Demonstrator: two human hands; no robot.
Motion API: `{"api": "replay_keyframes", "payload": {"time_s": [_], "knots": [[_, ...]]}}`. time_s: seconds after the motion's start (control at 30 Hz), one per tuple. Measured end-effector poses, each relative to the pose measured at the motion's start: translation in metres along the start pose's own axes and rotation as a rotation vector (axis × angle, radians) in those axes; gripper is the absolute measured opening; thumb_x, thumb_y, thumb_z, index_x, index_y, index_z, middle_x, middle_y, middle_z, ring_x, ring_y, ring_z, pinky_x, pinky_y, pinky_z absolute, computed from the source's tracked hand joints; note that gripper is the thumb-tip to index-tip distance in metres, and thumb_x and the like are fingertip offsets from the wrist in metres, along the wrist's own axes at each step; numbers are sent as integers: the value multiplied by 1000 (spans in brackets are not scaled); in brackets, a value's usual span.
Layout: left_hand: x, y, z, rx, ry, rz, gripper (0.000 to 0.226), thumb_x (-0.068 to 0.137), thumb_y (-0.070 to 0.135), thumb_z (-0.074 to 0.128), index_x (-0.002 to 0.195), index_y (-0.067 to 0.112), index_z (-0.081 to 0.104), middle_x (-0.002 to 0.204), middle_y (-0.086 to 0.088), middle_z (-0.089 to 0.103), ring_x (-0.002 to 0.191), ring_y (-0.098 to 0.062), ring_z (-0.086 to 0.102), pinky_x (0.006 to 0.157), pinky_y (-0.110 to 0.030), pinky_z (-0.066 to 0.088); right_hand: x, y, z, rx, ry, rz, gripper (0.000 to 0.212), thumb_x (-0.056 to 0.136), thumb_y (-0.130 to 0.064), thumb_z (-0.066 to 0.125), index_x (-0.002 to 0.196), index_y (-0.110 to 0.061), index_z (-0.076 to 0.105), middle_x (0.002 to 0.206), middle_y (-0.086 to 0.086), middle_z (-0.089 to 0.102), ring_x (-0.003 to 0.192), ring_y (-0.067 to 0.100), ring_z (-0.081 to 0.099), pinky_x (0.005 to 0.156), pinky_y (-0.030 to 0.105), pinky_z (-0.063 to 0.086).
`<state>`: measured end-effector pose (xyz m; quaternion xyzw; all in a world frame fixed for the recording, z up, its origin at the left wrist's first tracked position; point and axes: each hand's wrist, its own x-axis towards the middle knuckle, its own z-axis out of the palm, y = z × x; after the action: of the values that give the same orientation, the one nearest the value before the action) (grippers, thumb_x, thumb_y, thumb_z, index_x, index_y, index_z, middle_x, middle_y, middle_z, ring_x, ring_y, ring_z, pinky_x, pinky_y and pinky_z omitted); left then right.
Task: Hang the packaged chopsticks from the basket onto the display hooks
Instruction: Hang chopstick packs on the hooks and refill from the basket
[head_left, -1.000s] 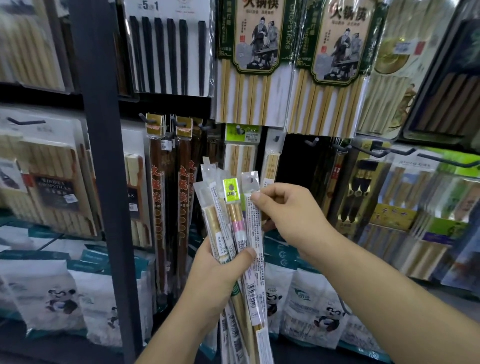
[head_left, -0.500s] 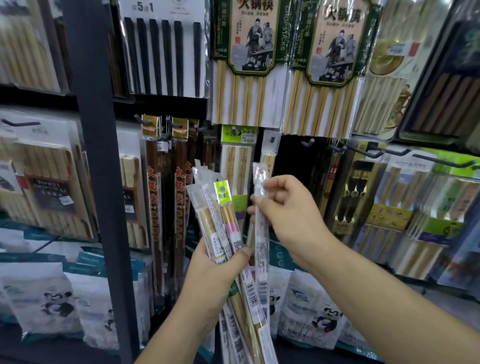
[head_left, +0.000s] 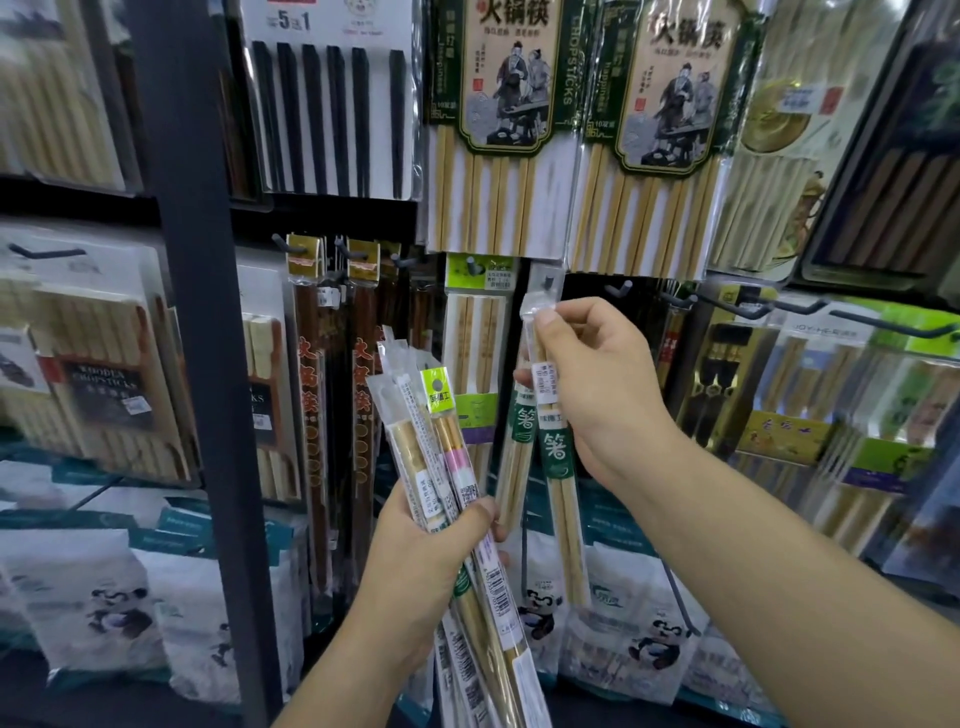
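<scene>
Display rack, chopstick section.
- Dark grey metal upright post (head_left: 192, 312): left of centre, running top to bottom.
- Large hanging packs of pale bamboo chopsticks with green-and-cream illustrated cards (head_left: 498, 130): far upper row.
- White panda-print pouches (head_left: 88, 597): bottom row.
- Bundle of clear-sleeved chopstick packs in gold, pink and green-tagged wraps (head_left: 431, 441): near centre, fanned upward. The left hand (head_left: 431, 561) grips its lower half, fingers curled round, thumb pressed across the front.
- Single clear-sleeved pack of pale bamboo chopsticks with dark green label (head_left: 558, 467): upright, right of the bundle, apart from it. The right hand (head_left: 602, 395) holds it, thumb and forefinger pinching the top tab, other fingers curled behind.
- Bare dark metal peg hook (head_left: 621, 287): just above that hand.
</scene>
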<state>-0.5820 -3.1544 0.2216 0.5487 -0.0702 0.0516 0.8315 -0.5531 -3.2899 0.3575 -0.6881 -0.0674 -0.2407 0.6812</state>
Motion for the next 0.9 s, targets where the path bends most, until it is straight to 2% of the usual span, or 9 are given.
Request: {"api": "replay_keyframes", "payload": {"time_s": [0.07, 0.17, 0.27, 0.37, 0.53, 0.73, 0.9], "knots": [[0, 0, -1, 4, 9, -11, 26, 92, -1, 71, 115, 5, 61, 84, -23, 72, 73, -33, 74, 61, -37, 61, 4, -5, 0, 33, 33, 41, 14, 101, -21, 63, 89, -17, 68, 94, 20, 66, 76, 27, 64, 67, 33, 59], [1, 0, -1, 19, 20, -14, 26, 91, 0, 73, 114, 5, 61, 88, -25, 72, 74, -33, 75, 62, -37, 61, 5, -10, 3, 95, 30, 78, 17, 98, -18, 63, 82, -19, 70, 86, 10, 64, 76, 25, 61, 68, 39, 57], [2, 0, -2, 38, 19, -2, 25, 91, 1, 74, 112, 6, 61, 85, -25, 72, 71, -33, 73, 63, -38, 60, -4, -7, 5, 98, 6, 61, 18, 96, -16, 64, 80, -21, 71, 79, 0, 67, 71, 13, 64, 67, 33, 58], [2, 0, -4, 26, 13, 2, 25, 91, 1, 73, 112, 5, 61, 82, -21, 71, 70, -32, 73, 63, -38, 60, -7, -5, 4, 66, 34, 30, 13, 95, -18, 68, 84, -21, 73, 84, 1, 70, 77, 13, 65, 76, 33, 60], [1, 0, -4, 32, -12, 8, 24, 92, 1, 72, 112, 5, 60, 77, -17, 72, 69, -31, 72, 65, -38, 60, 5, -10, 2, 98, 99, 46, 17, 98, -20, 67, 81, -17, 70, 77, 2, 65, 65, 10, 60, 63, 24, 54], [1, 2, -5, 46, -6, -16, 25, 92, 4, 73, 113, 6, 60, 77, -19, 73, 65, -32, 73, 60, -34, 59, 12, -5, 3, 86, 116, 82, 27, 97, -23, 67, 70, -21, 65, 58, -11, 59, 53, 4, 56, 57, 22, 52], [-1, 5, -4, 37, -7, -22, 27, 90, 3, 75, 113, 6, 61, 83, -19, 73, 70, -29, 75, 61, -30, 60, 19, 3, 4, 6, 177, 103, 22, 95, -24, 70, 74, -18, 68, 67, -3, 57, 61, 10, 53, 62, 24, 52]]}}
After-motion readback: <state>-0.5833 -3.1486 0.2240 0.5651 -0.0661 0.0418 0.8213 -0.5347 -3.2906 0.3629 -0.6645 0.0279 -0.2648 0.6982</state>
